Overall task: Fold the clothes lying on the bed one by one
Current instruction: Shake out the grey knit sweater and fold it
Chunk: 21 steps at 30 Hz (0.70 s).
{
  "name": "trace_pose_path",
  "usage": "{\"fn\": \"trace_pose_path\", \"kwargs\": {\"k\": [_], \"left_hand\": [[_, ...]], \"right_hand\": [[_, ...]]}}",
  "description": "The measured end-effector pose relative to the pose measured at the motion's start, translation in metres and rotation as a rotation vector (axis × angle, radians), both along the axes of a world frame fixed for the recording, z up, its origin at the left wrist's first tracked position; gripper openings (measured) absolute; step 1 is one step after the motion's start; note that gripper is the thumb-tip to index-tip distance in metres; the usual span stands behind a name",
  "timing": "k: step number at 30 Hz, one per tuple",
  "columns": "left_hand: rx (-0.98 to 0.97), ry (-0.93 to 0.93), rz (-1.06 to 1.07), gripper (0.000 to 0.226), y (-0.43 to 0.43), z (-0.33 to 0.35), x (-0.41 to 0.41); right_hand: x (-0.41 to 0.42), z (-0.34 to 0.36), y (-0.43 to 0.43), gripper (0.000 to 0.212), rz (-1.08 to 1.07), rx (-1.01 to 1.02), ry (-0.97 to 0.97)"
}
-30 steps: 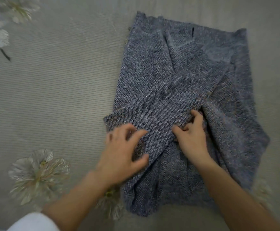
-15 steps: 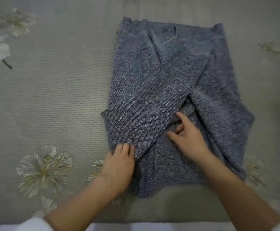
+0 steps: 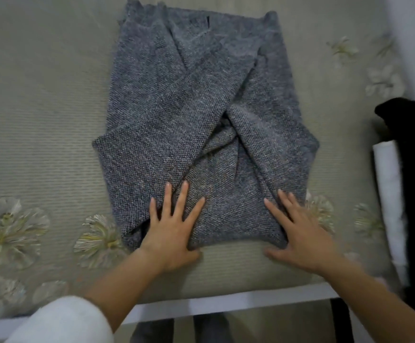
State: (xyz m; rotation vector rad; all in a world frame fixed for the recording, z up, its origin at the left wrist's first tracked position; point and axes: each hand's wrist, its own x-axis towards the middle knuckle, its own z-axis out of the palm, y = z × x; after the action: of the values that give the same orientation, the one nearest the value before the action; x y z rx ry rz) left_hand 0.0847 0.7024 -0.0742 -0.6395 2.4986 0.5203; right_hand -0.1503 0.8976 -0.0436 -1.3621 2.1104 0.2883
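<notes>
The grey sweater (image 3: 176, 107) lies flat in the middle of the bed (image 3: 40, 120), with its 2 sleeves crossed over the front. Its lower hem is near the bed edge, just in front of the person. The left hand (image 3: 174, 231) rests on the lower left part of the sweater, fingers straight and spread, grasping nothing. The right hand (image 3: 303, 238) lies flat at the lower right corner, fingers on the cloth and thumb on the bed, also released. Printed flowers (image 3: 6, 233) are on the cover to the left. At the right edge lie a black cloth (image 3: 414, 144) and a white roll (image 3: 389, 194), apart from the sweater.
</notes>
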Motion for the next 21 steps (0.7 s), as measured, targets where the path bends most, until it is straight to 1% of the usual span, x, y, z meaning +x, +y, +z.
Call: {"fn": "trace_pose_path", "kwargs": {"k": [1,3,5,7,8,11,12,14,15,17,19,21], "left_hand": [[-0.020,-0.009,-0.003,0.113,0.001,-0.001,0.002],[-0.071,-0.030,0.002,0.115,0.004,0.000,0.002],[-0.129,-0.068,0.000,0.106,0.007,0.003,-0.002],[-0.156,-0.112,0.007,0.092,0.009,0.007,-0.010],[-0.147,-0.137,0.018,0.084,0.008,0.010,-0.015],[-0.057,-0.173,0.112,0.063,0.001,0.027,-0.032],[-0.034,-0.152,0.145,0.055,-0.003,0.034,-0.036],[0.002,-0.068,0.195,0.037,-0.014,0.050,-0.042],[0.037,-0.037,0.215,0.034,-0.019,0.059,-0.043],[0.142,-0.047,0.235,0.038,-0.024,0.076,-0.043],[0.240,-0.108,0.232,0.040,-0.019,0.091,-0.037],[0.323,-0.197,0.202,0.033,-0.004,0.101,-0.029]], "right_hand": [[0.003,-0.005,-0.001,0.107,0.004,-0.009,0.031],[0.009,-0.011,-0.007,0.103,0.002,-0.046,0.095],[0.015,-0.015,-0.013,0.096,0.005,-0.048,0.152],[0.016,-0.016,-0.020,0.086,0.017,-0.041,0.182],[0.013,-0.014,-0.023,0.079,-0.008,-0.056,0.162],[-0.002,-0.002,-0.040,0.057,-0.174,-0.183,0.004],[-0.008,0.005,-0.045,0.052,-0.208,-0.196,-0.036],[-0.018,0.021,-0.053,0.047,-0.219,-0.153,-0.093],[-0.021,0.030,-0.055,0.045,-0.208,-0.124,-0.124],[-0.023,0.047,-0.053,0.040,-0.181,-0.065,-0.187],[-0.020,0.063,-0.041,0.035,-0.165,-0.007,-0.242],[-0.014,0.076,-0.021,0.027,-0.152,0.072,-0.335]]}}
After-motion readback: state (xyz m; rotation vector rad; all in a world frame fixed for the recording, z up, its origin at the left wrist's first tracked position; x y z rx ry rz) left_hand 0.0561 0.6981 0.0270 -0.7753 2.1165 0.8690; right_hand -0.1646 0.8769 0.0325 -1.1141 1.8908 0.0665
